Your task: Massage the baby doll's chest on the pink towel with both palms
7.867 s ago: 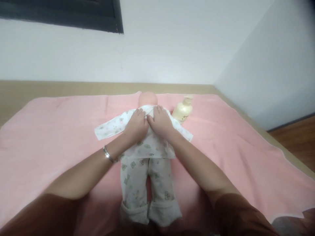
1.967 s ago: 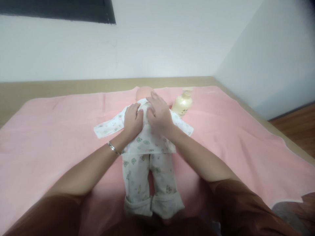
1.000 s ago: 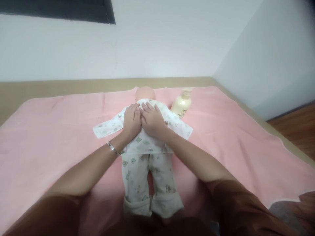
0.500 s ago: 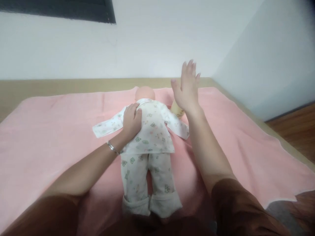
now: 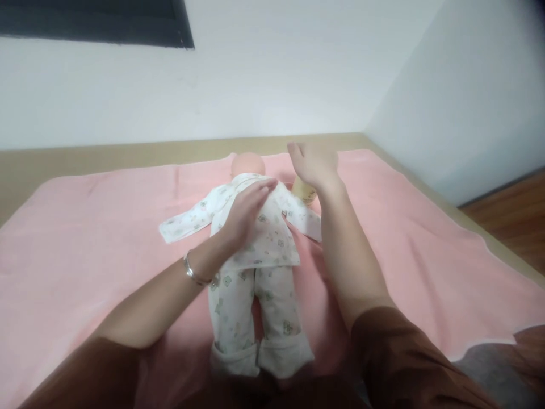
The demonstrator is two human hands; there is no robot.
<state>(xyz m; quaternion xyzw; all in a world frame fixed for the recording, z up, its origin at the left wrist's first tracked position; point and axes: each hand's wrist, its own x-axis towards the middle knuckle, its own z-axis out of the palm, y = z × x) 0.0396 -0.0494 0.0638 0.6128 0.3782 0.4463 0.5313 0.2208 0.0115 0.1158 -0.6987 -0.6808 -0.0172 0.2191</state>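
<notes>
A baby doll (image 5: 275,230) in white printed pyjamas lies on the pink cloth, its back of the head (image 5: 248,163) toward the wall and its sleeves spread sideways. Over its upper back is my left hand (image 5: 247,213), open, the fingers stretched out together and the palm tilted on edge; whether it touches the shirt I cannot tell. My right hand (image 5: 315,163) hangs bent at the wrist beyond the doll's right-side sleeve, thumb apart and the other fingers blurred and mostly out of sight. Just below it shows a yellowish container (image 5: 304,191), partly covered by the wrist.
The pink cloth (image 5: 106,227) covers most of a tan surface (image 5: 170,146) that meets a white wall (image 5: 255,68). A dark panel (image 5: 93,20) is on the wall at upper left. Wooden floor (image 5: 511,199) shows at the right.
My left hand has lifted and turned, shifting right from the doll's left shoulder toward the middle of its back. My right hand has dropped at the wrist from its upright, spread pose.
</notes>
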